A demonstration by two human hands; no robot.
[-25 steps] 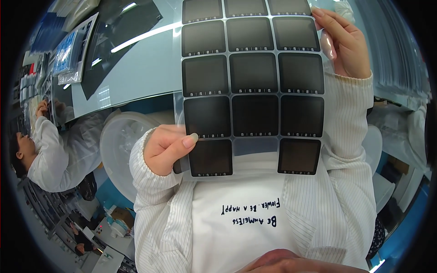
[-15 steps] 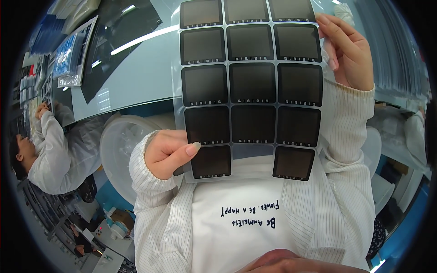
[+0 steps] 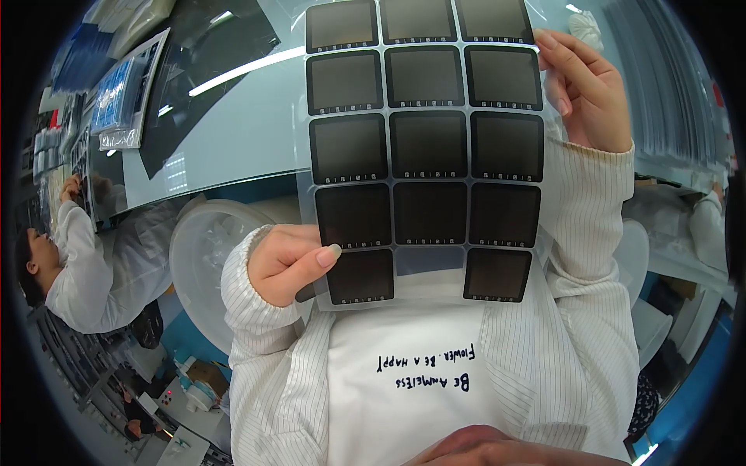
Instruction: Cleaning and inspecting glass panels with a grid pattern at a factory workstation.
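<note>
A clear plastic sheet [image 3: 431,287] carrying rows of dark, rounded rectangular panels [image 3: 429,145] is held up in front of my chest. One place in its lowest row has no panel, and my white shirt shows through there. My left hand [image 3: 289,260] pinches the sheet's lower left edge, its thumb lying over the front and its fingers hidden behind. At the upper right edge, my right hand [image 3: 588,89] grips the sheet between thumb and fingers. Both hands are closed on the sheet.
Beyond the sheet lies a glass-topped table [image 3: 233,132] with a dark flat sheet [image 3: 206,70] and blue packets in clear bags [image 3: 116,105]. Tall stacks of clear sheets [image 3: 660,85] stand at right. A white bin [image 3: 206,264] and a co-worker [image 3: 93,272] are at left.
The sheet's right side has shifted slightly left along with my right hand, and the sheet is turned a little. My left hand keeps its place and grip.
</note>
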